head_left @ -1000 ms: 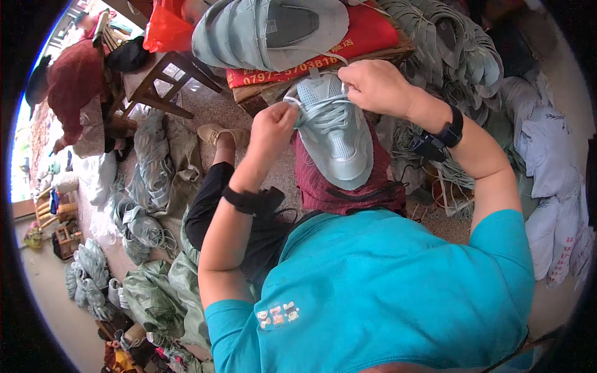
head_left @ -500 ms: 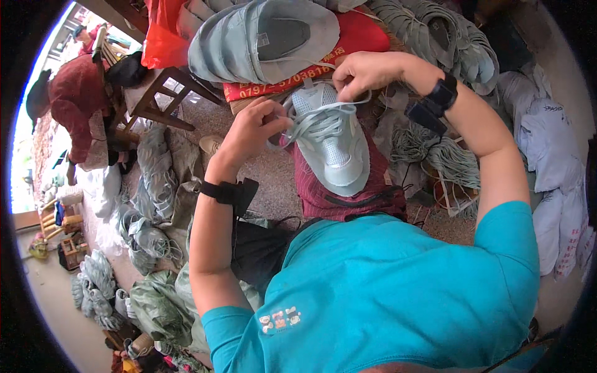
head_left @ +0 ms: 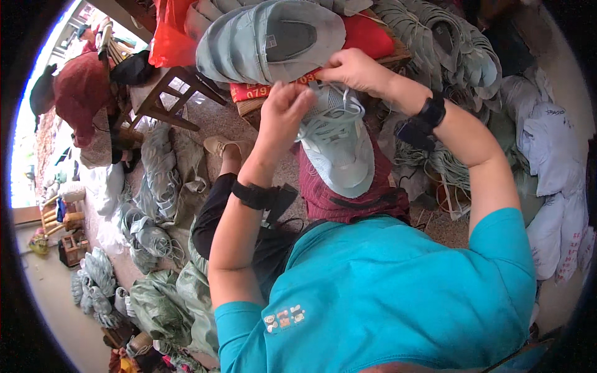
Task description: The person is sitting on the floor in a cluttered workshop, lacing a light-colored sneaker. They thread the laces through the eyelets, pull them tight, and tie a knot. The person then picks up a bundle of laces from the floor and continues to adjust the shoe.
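A pale grey-green sneaker rests over dark red striped cloth in front of me, its toe pointing toward my body. Pale shoelace crosses its front in loose loops, some hanging past both sides. Above the sneaker's left side, my left hand is closed in a pinch on the shoelace; the fingers cover most of the gripped part. My right hand pinches at the top of the tongue, apparently on the shoelace too, which its fingertips partly hide. Beyond them lies a stack of nested grey shoe uppers.
The stack sits on a red printed cover. More uppers are piled at the far right, above bundled laces. White sacks line the right side. A wooden stool stands left; bundles and a green sack cover the floor.
My left hand has moved right and up, closer to my right hand. My right hand has shifted slightly left toward the tongue's top. My left leg shows more.
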The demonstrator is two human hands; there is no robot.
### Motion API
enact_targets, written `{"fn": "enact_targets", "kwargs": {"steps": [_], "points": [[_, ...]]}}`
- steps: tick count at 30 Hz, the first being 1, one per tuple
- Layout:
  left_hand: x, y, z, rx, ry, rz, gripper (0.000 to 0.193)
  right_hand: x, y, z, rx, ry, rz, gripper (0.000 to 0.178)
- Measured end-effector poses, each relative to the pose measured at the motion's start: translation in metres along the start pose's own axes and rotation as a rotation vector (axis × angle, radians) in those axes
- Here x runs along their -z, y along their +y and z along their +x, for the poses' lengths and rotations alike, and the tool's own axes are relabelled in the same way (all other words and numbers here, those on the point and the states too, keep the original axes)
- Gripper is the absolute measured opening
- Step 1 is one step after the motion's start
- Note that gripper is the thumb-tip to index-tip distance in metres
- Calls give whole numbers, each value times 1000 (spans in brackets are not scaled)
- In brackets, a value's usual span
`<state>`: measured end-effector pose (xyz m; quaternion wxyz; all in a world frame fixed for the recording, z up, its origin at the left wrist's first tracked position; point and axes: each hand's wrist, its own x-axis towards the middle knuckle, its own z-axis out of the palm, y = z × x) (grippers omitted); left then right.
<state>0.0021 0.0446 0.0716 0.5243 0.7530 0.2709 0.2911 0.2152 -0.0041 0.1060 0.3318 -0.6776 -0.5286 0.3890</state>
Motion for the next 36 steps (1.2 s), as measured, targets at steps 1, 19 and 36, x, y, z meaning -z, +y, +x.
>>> {"fn": "enact_targets", "kwargs": {"steps": [1,19,36], "points": [[-4,7,3,-95,40,-85,18,-4,-3,1,107,-23,124,23],[-39,15,-47,-268,300,187,50,-1,35,-66,-174,-52,992,65],[-12,30,34,-502,82,894,44,71,69,-211,854,-354,1436,48]]}}
